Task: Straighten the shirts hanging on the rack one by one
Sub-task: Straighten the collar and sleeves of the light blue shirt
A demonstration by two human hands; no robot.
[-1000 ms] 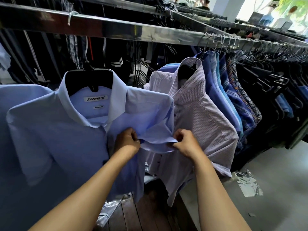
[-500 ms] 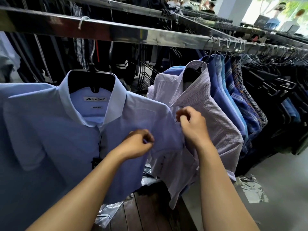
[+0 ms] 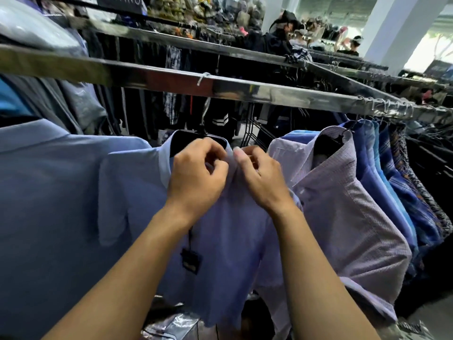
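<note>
Chrome rail [image 3: 269, 94], blue shirt [image 3: 137, 187], white pillar [image 3: 394, 28] behind.

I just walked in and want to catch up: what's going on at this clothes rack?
A person is straightening shirts hanging on a metal rail. The left hand and right hand are both up at the collar of a blue shirt on a black hanger, fingers curled and pinching the fabric there. A dark tag dangles on its front. The checked shirt beside it on the right is in neither hand.
</note>
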